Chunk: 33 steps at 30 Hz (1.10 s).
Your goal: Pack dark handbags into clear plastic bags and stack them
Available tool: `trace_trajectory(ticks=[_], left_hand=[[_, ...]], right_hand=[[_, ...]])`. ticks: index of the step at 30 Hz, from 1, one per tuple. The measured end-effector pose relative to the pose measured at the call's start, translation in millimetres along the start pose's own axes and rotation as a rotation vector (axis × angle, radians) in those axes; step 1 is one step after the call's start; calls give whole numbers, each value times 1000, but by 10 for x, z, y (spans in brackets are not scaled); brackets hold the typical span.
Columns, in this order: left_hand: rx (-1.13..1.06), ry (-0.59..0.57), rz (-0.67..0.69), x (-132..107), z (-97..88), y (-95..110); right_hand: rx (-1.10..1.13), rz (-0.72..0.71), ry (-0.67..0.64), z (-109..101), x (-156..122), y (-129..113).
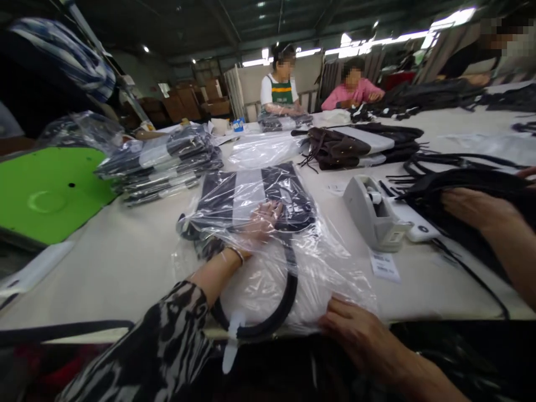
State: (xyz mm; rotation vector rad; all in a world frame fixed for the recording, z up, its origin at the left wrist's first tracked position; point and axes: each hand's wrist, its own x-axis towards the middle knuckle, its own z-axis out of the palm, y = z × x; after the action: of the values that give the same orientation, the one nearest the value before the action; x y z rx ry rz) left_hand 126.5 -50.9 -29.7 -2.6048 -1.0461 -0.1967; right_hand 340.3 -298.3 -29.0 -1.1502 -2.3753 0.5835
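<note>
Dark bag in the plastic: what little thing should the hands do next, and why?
Perhaps the left hand should fold the black handle up onto the dark bag, because the loop reaches the table's near edge and its white strip hangs over, while the right hand is at the plastic.

Noted at left a green panel point(54, 192) with one dark hole. Logged right of centre a grey tape dispenser point(365, 220), with a printed white label point(384, 267) just beside its near end. Recorded farther back dark brown bags point(341, 146) in a pile, a person in pink point(354, 94), a person in a green apron point(281, 94) and cardboard boxes point(184, 104).
</note>
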Motion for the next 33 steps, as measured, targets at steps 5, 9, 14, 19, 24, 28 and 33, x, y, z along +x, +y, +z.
trace_trajectory(ticks=[5,9,14,19,24,28,33], left_hand=[[-116,32,95,323,80,57],[-270,64,138,408,-13,46],[-392,83,195,-198,-373,-88],[-496,52,-50,-1271,-627,-220],[-507,107,-180,-1976,-411,-196],[-479,91,-204,-2128,-361,-163],[-474,150,-36,-2002,-589,-116]], right_hand=[[32,29,-30,-12,-26,30],[76,140,-157,-128,93,-21],[100,188,-60,-171,438,-425],[-83,135,68,233,1141,-899],[-232,225,-159,511,1599,-1006],[-114,354,-241,310,1673,-946],[114,439,-186,88,1740,-938]])
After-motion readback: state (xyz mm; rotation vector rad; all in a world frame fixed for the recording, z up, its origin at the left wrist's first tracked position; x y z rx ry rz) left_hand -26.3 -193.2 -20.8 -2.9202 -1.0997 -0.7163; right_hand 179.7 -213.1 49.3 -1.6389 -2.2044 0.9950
